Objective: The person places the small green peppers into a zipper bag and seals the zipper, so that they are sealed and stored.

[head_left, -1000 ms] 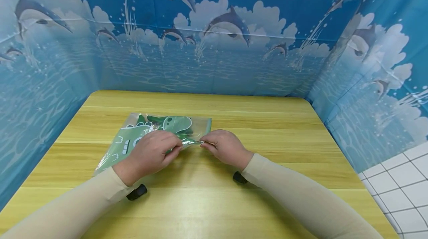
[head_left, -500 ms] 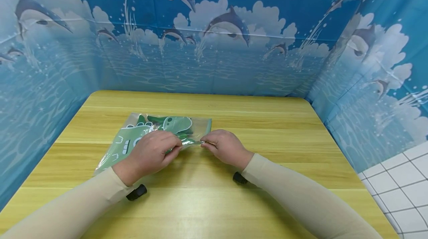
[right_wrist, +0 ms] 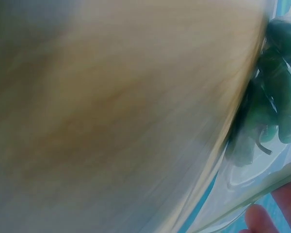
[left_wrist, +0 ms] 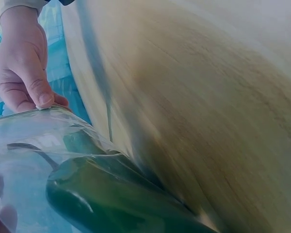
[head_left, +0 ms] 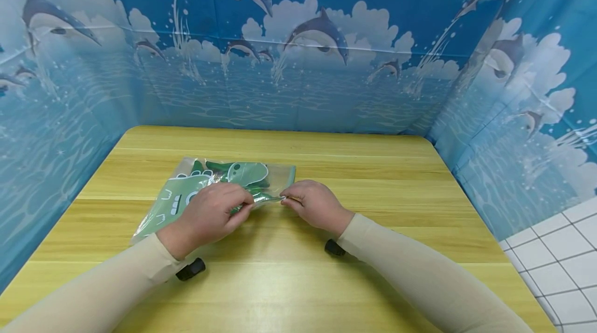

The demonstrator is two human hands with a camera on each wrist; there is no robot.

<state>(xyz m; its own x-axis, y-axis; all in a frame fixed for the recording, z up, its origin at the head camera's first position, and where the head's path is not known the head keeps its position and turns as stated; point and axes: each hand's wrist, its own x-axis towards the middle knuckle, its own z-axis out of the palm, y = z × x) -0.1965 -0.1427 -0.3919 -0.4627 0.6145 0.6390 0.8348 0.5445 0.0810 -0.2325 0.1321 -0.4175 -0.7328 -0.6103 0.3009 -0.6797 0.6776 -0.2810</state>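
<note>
Nearest me, two beige sleeves reach onto the wooden tabletop (head_left: 373, 177). My left hand (head_left: 210, 216) curls its fingers over the near edge of a clear zip bag (head_left: 280, 173), its grip pinching the plastic. My right hand (head_left: 314, 204) pinches the same edge just beside it. The bag lies flat beyond the hands, holding green printed items (head_left: 242, 172). Farthest, a dolphin backdrop (head_left: 298, 53) stands behind the bag.

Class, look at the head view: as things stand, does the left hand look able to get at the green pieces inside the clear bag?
Probably not yet. The left hand and right hand pinch the clear bag along its near edge, and plastic covers the green pieces.
</note>
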